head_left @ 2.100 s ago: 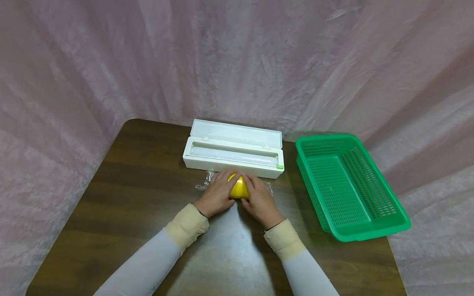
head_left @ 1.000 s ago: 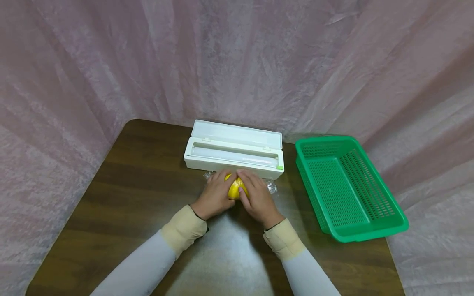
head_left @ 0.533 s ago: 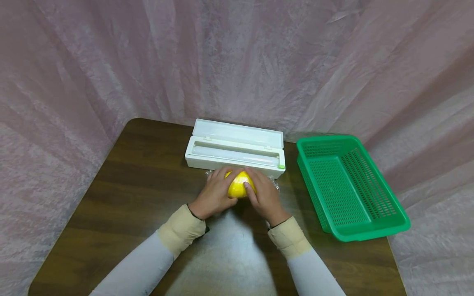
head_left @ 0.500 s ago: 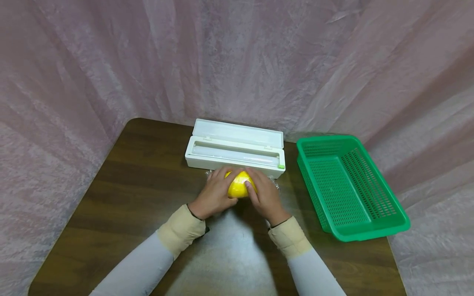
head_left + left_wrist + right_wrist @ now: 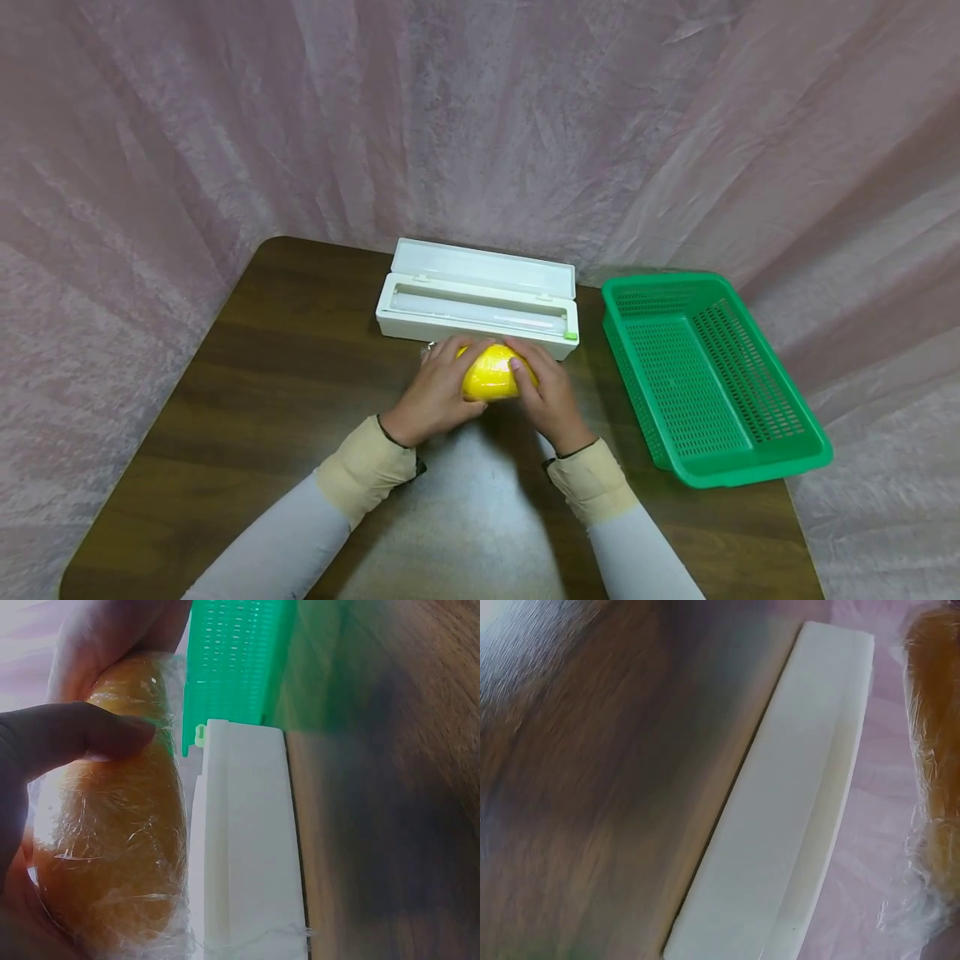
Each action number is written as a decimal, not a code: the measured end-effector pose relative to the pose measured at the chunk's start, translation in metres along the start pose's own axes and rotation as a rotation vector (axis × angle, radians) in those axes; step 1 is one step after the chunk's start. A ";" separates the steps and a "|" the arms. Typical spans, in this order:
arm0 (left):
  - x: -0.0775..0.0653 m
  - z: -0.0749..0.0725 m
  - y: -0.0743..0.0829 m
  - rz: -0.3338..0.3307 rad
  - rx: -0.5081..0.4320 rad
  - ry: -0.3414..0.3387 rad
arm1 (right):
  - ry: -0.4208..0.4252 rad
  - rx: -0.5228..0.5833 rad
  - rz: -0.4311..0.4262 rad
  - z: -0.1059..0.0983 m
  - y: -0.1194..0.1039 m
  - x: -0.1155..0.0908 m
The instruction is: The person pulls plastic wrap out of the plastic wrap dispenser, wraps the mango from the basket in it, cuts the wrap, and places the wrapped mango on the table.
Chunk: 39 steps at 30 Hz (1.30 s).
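A smooth yellow oval fruit [image 5: 489, 373], wrapped in clear cling film, is held between both hands in front of the white box. My left hand [image 5: 435, 396] grips its left end, and the left thumb [image 5: 124, 735] presses across the wrapped surface in the left wrist view. At the other end, my right hand [image 5: 553, 402] grips with its thumb on the near side. Loose crumpled film [image 5: 915, 915] bunches at one end of the fruit in the right wrist view. Creases in the film run over the fruit's side [image 5: 112, 847].
Just behind the hands stands a white cling film dispenser box [image 5: 412, 328], its lid [image 5: 483, 267] raised and a film roll [image 5: 472, 311] inside. A green perforated plastic basket [image 5: 750, 478] stands to the right on the brown wooden table [image 5: 262, 400]. Pink curtains [image 5: 480, 125] hang behind.
More of the yellow fruit shows as the hands have spread apart, the right one shifting rightward. Loose film that stuck out at both sides is now mostly out of sight in the head view.
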<state>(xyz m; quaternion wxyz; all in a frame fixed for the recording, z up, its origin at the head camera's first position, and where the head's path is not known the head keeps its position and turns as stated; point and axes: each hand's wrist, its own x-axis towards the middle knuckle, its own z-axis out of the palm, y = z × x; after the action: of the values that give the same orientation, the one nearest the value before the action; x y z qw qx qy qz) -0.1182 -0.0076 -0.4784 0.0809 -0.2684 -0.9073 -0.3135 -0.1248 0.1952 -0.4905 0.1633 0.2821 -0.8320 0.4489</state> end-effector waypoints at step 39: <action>-0.007 -0.005 0.014 -0.070 -0.210 0.013 | 0.149 1.118 0.412 0.000 -0.028 0.007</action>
<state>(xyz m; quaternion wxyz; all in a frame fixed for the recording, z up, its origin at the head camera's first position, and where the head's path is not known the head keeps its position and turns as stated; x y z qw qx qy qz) -0.1049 -0.0048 -0.4697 0.0473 -0.2413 -0.8778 -0.4111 -0.1133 0.1810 -0.4687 -0.0425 0.1258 -0.4935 0.8595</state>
